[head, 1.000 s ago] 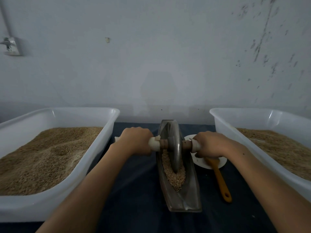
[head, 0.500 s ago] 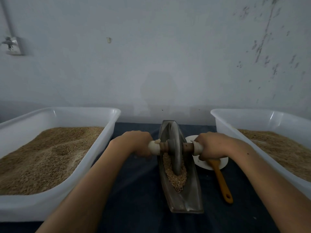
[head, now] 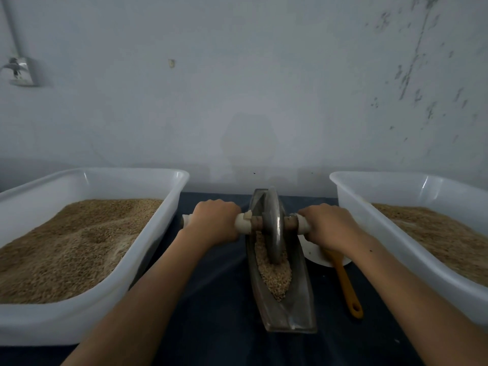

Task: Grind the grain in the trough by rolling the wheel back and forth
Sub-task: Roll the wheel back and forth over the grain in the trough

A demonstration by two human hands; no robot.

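Two grain tubs [head: 87, 233] flank the trough [head: 295, 307]; spoon [head: 346, 286] seemingly plated.

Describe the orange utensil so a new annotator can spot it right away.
Start at the metal trough in the middle of the dark table, between two white tubs of grain. Just to the trough's right, under the right hand, sits a small white dish. The orange utensil lies with its head on that dish and its handle pointing toward the person; it is the only brightly coloured thing here, with a hole at its handle end.

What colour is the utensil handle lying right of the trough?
Orange handle, clearest in the head view.
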